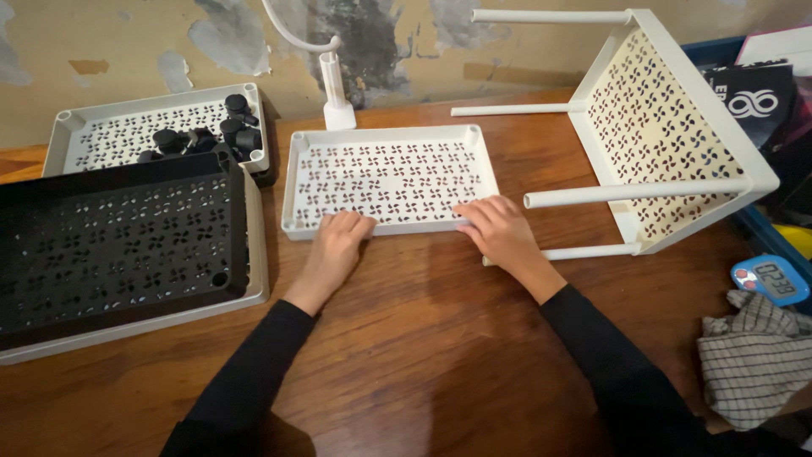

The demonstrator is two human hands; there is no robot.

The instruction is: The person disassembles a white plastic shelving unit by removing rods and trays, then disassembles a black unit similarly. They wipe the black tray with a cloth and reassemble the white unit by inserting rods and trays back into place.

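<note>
Wooden tabletop [423, 338], warm brown, w/ a peeling plaster wall behind. Centre stage: white perforated tray [389, 178], lying flat, rim up, near the back of the table. Left hand [337, 245] sits at its front-left rim, fingers curled together over the edge; right hand [499, 228] on the front-right rim, fingers pressed down flat & close together. Whether thumbs hook under the rim, can't tell.

Judgement: a two-handed hold on the near edge works best w/ even pressure both sides, so the tray slides or lifts level, no twisting.

Around it: white shelf unit w/ legs [660, 135] tipped on its side at right, one leg [634, 195] jutting out just past the right hand, touching close — that's the likely snag on that side. Left: black perforated tray [118, 245] stacked in a white tray, apart from the left hand. Behind that, another white tray [101, 135] holding black caster wheels [211, 135]. White lamp base [337, 106] stands just behind the centre tray. Far right: blue timer [771, 279], checked cloth [753, 355].
</note>
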